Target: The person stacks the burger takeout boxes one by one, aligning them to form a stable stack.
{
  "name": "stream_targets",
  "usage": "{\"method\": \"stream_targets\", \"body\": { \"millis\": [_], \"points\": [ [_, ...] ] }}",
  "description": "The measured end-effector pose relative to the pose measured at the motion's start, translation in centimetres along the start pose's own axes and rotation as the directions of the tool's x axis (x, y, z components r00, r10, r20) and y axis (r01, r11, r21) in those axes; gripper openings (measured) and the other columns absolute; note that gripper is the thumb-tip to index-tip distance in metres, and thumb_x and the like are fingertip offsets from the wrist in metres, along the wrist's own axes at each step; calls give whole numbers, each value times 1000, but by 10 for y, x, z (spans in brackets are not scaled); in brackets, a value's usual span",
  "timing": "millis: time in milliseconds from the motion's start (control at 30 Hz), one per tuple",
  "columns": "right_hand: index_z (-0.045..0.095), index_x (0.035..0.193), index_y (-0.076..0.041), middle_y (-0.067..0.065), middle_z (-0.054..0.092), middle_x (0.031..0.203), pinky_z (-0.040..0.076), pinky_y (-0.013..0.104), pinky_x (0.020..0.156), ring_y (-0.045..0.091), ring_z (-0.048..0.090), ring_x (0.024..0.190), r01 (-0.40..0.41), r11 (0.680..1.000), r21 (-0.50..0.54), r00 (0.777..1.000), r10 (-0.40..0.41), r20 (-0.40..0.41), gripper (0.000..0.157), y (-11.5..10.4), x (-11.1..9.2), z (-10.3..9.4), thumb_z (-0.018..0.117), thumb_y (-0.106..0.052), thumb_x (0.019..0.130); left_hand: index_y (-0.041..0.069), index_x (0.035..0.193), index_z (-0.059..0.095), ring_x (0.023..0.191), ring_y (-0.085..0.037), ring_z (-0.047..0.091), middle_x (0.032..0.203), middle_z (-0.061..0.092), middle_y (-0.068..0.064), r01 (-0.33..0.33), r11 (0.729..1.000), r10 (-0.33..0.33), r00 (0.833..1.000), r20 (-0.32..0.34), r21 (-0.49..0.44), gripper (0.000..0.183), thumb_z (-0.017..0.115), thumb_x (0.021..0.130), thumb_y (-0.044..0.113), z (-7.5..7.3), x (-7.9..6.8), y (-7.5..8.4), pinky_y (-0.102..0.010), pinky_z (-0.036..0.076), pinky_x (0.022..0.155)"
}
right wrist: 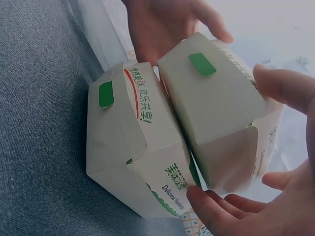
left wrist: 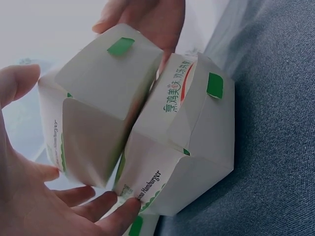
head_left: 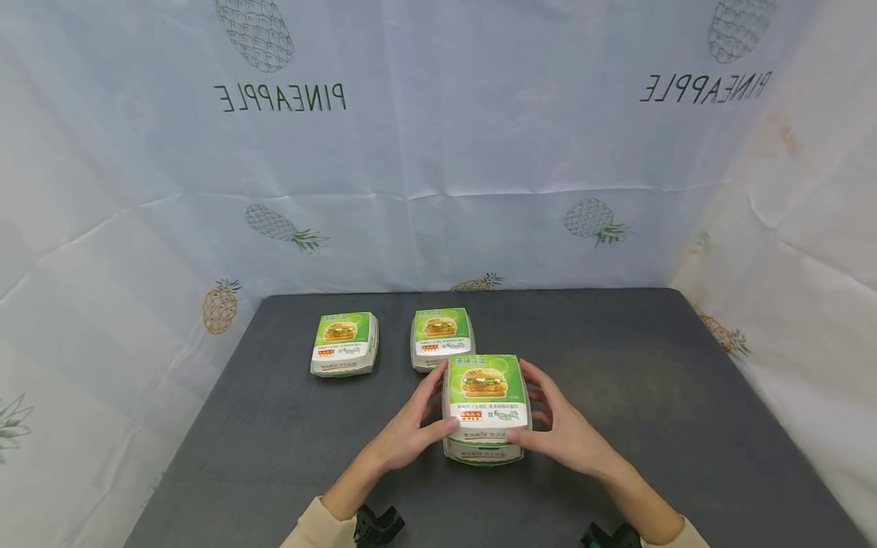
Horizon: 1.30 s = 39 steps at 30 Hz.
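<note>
Two burger boxes are stacked near the middle of the table, white with a green lid panel and a burger picture. My left hand (head_left: 407, 434) and right hand (head_left: 565, 430) hold the upper burger box (head_left: 485, 388) from its two sides, thumbs toward the front. Beneath it, the lower burger box (head_left: 483, 455) stands on the table. Both wrist views show a narrow wedge-shaped gap between the upper box (left wrist: 101, 73) and the lower box (left wrist: 202, 123). In the right wrist view, a right-hand fingertip (right wrist: 195, 194) reaches the lower box's side.
Behind the stack, one burger box (head_left: 441, 339) stands close by, partly hidden by it. Another burger box (head_left: 345, 342) is farther left. The dark grey table (head_left: 603, 350) meets a white cloth backdrop (head_left: 438, 152) with pineapple prints at the back and sides.
</note>
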State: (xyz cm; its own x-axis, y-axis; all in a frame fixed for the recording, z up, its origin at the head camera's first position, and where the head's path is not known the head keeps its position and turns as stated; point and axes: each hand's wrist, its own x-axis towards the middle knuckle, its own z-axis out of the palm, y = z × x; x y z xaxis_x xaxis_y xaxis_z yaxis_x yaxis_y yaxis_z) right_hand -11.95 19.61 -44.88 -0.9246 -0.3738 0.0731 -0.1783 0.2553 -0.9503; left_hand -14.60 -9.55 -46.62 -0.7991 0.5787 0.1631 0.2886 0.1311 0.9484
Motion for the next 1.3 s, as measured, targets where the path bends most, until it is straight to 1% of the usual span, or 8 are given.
{"method": "stream_targets", "body": {
  "millis": [167, 300, 533, 700, 900, 1067, 1200, 1300],
  "points": [
    [14, 164, -16, 14, 26, 160, 48, 32, 100, 40, 37, 140, -14, 1000, -9, 1000, 14, 7, 100, -1, 2, -3, 80, -21, 90, 15, 165, 7, 149, -35, 26, 166, 15, -11, -6, 1000, 6, 1000, -1, 8, 83, 60, 102, 28, 0, 0, -1, -59, 33, 114],
    [14, 164, -16, 13, 25, 161, 48, 30, 100, 40, 36, 141, -15, 1000, -19, 1000, 15, 16, 101, -2, 5, -5, 81, -23, 89, 17, 165, 8, 148, -34, 28, 166, 17, -11, -9, 1000, 9, 1000, -7, 6, 82, 60, 102, 27, 0, 0, 0, -59, 33, 114],
    [14, 164, -21, 12, 22, 162, 51, 30, 97, 41, 34, 141, -9, 1000, 3, 999, 9, 52, 102, -3, 7, -5, 82, -21, 88, 16, 165, 9, 147, -34, 31, 164, 20, -12, -15, 1000, 15, 1000, -13, 7, 82, 60, 102, 27, 0, 0, 1, -56, 36, 113],
    [14, 164, -22, 12, 22, 161, 51, 30, 96, 41, 36, 140, -12, 1000, -2, 998, 12, 54, 102, -2, 7, -4, 82, -22, 88, 15, 165, 10, 147, -34, 31, 165, 20, -12, -16, 1000, 16, 1000, -16, 3, 82, 60, 102, 27, -1, 0, 2, -55, 36, 113],
    [11, 164, -20, 13, 20, 162, 51, 30, 96, 41, 34, 141, -21, 1000, 8, 998, 21, 57, 103, -2, 5, -3, 82, -21, 88, 13, 164, 10, 146, -34, 32, 165, 18, -12, -16, 1000, 16, 1000, -13, 7, 81, 60, 102, 27, -1, -1, 1, -51, 37, 114],
    [11, 164, -19, 12, 19, 163, 50, 28, 98, 41, 34, 141, -22, 1000, -5, 998, 22, 50, 104, -1, 4, -2, 82, -22, 88, 12, 164, 11, 145, -34, 33, 164, 19, -12, -13, 1000, 14, 1000, -20, 8, 80, 60, 103, 28, -1, -1, 1, -55, 37, 113],
    [10, 164, -18, 12, 19, 163, 48, 27, 99, 41, 33, 142, -13, 1000, -22, 999, 14, 43, 105, -3, 4, -2, 82, -23, 88, 12, 164, 13, 144, -34, 36, 163, 21, -13, -19, 1000, 20, 1000, -22, 16, 77, 58, 104, 28, -1, -1, 1, -55, 38, 112],
    [10, 164, -20, 12, 19, 163, 48, 28, 100, 42, 32, 142, -15, 999, -29, 999, 16, 44, 105, -4, 4, -2, 82, -24, 88, 11, 163, 15, 143, -34, 38, 162, 24, -14, -30, 999, 31, 999, -28, 24, 73, 57, 104, 25, -3, -1, 3, -54, 40, 111]
  ]
}}
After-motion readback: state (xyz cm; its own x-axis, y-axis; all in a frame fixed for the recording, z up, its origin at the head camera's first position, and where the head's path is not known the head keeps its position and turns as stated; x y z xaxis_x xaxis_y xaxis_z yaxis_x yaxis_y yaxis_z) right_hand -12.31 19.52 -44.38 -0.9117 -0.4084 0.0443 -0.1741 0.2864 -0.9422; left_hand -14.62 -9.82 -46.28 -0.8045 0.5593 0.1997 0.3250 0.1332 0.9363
